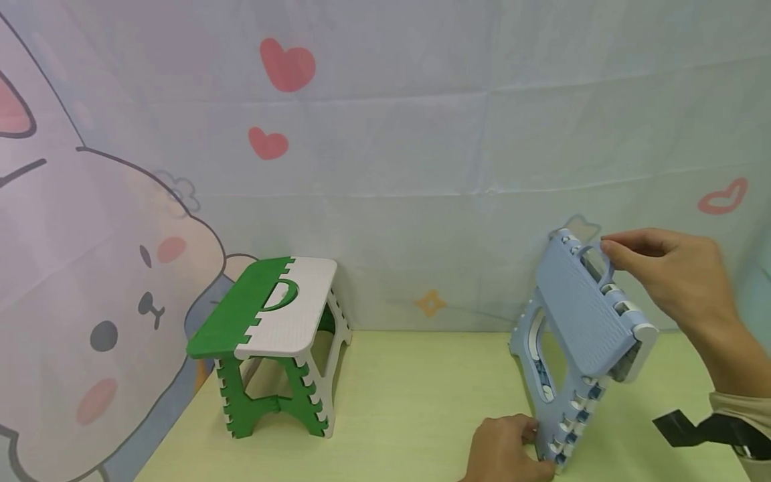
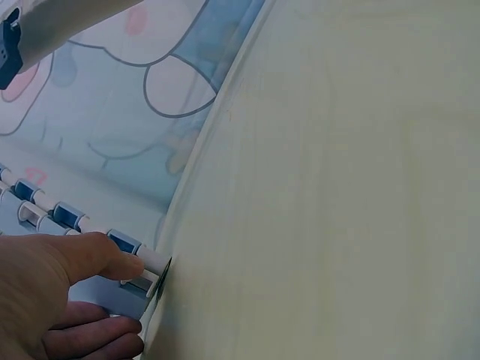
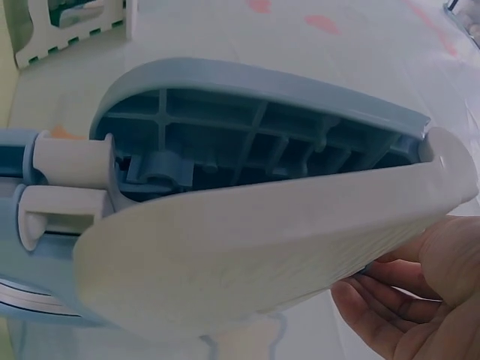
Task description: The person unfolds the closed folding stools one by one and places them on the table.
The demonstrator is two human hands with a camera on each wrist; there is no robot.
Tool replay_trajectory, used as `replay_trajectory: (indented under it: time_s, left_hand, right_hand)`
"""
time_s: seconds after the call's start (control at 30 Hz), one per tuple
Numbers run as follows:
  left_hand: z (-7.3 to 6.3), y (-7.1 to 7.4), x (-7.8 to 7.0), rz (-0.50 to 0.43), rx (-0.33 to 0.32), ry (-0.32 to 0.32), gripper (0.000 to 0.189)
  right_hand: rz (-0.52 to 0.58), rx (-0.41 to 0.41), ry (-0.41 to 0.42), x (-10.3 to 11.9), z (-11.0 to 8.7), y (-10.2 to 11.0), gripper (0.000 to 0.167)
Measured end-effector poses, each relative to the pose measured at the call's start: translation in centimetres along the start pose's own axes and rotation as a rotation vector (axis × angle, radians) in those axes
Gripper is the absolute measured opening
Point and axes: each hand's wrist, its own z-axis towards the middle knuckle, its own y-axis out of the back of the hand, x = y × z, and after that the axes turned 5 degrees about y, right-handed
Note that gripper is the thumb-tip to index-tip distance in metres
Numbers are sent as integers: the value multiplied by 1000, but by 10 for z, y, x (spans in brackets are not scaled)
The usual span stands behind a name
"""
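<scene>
The right hand (image 1: pixel 680 271) pinches the handle (image 1: pixel 608 274) at the top of the blue stool (image 1: pixel 581 314) between thumb and fingers, with barely any gap. The left hand (image 1: pixel 502 448) grips the same stool low down, thumb and fingers close about the bottom of its leg (image 1: pixel 545 428), right by the table (image 1: pixel 421 402). The stool stands on the right part of the table, half folded.

Just behind it hangs a pale cloth (image 1: pixel 391 167) printed with hearts and a rabbit. A green and white stool (image 1: pixel 307 321) stands unfolded on the left of the table, well apart from the blue one, with table between them. A black strap (image 1: pixel 717 428) sits by the right sleeve (image 1: pixel 735 408).

The blue stool's seat is bent along its middle, handle edge uppermost; its blue half faces left and upward, its white half (image 3: pixel 262 255) lies on the other side, and the right wrist view shows a wedge-shaped gap between them. The seat's long axis runs from the cloth toward the person, slanting rightward as it nears, and the leg reaches down to the table.
</scene>
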Motion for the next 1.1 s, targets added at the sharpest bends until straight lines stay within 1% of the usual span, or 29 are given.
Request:
replay_trajectory:
  time_s: [0.17, 0.33, 0.57, 0.7, 0.87, 1.1]
  left_hand:
    - [-1, 0, -3, -6, -16, 15, 34]
    - [-1, -1, -3, -1, -20, 20, 34]
    - [1, 0, 0, -2, -13, 3, 32]
    - [1, -1, 0, 5, -13, 8, 32]
    - [0, -2, 0, 23, -37, 2, 31]
    - [-1, -3, 0, 6, -61, -5, 28]
  right_hand:
    - [24, 7, 50, 7, 2, -4, 45]
    - [27, 16, 77, 10, 4, -10, 44]
    - [25, 22, 111, 14, 4, -15, 47]
    - [35, 16, 126, 16, 4, -17, 45]
    - [46, 12, 138, 18, 4, -19, 42]
    - [62, 16, 145, 22, 3, -23, 42]
